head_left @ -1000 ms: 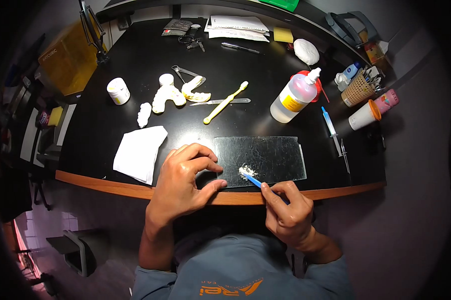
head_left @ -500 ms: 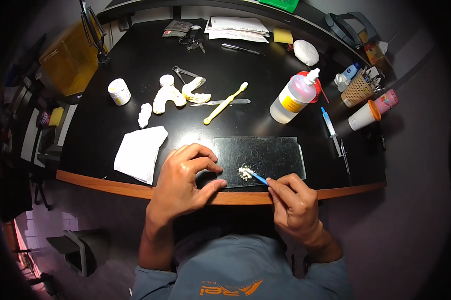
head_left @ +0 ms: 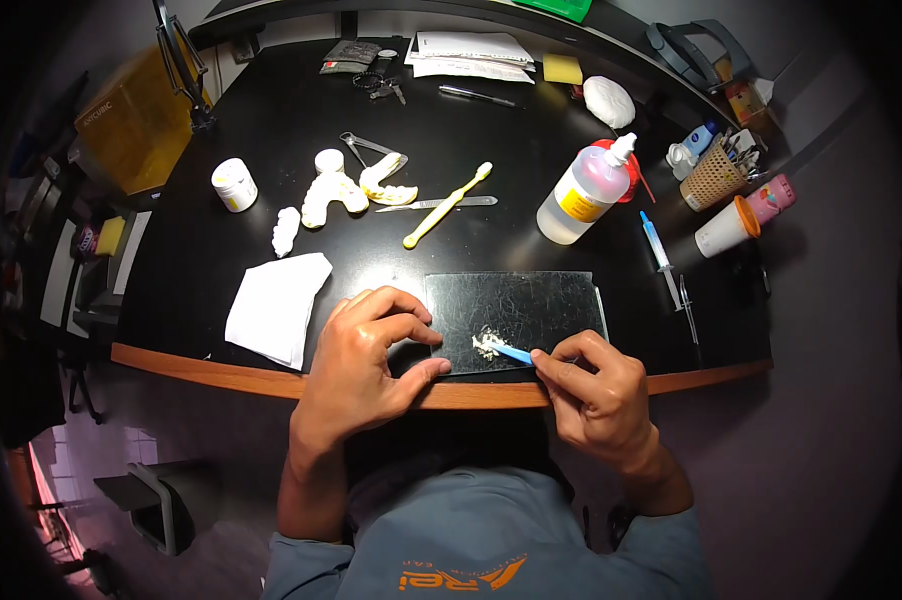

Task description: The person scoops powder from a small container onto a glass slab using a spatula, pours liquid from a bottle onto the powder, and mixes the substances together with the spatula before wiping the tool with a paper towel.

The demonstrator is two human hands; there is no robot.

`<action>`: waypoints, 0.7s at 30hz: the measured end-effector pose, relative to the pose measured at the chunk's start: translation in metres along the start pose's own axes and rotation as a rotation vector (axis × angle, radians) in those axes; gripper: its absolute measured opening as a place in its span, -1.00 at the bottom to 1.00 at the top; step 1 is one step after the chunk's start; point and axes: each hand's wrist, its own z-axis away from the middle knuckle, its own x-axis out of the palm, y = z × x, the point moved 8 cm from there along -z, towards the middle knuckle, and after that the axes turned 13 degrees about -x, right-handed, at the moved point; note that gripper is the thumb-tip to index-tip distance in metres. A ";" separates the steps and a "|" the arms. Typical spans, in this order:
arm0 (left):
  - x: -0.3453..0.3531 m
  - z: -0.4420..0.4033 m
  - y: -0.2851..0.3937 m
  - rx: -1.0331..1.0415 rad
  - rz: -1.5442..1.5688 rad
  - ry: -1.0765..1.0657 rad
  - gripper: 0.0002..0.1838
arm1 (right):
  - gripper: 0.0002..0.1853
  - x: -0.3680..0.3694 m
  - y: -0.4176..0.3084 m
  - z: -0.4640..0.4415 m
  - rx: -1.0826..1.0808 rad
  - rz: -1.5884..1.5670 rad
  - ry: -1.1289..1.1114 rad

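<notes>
On the glass slab at the table's front edge lies a small smear of white paste, spread unevenly. My right hand pinches a small blue spatula, its tip down in the paste. My left hand rests at the slab's left edge, thumb and forefinger curved and apart, their tips touching or very close to the glass. Whether those fingertips press on it, I cannot tell. Left of that hand lies a folded white paper towel.
Behind the slab are a yellow toothbrush, a scalpel, dental casts and a white jar. A squeeze bottle, a syringe and an orange-lidded cup stand or lie to the right. Papers lie at the back.
The spatula's tip has shifted slightly and its handle lies flatter, while the paste looks more spread out. My right hand has turned a little; my left hand holds its place.
</notes>
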 end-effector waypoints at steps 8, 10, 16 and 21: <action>0.000 0.000 0.000 0.016 0.007 -0.003 -0.73 | -0.72 0.002 0.001 0.009 0.002 0.017 0.036; 0.000 0.001 0.000 0.009 0.005 -0.003 -0.73 | -0.73 0.004 0.000 0.008 0.011 0.010 -0.004; 0.000 0.000 0.000 0.009 -0.006 -0.003 -0.72 | -0.76 0.004 0.002 0.010 0.001 0.022 0.007; 0.000 0.000 0.003 0.020 -0.023 -0.008 -0.71 | -0.77 0.001 0.003 0.011 0.017 -0.001 0.034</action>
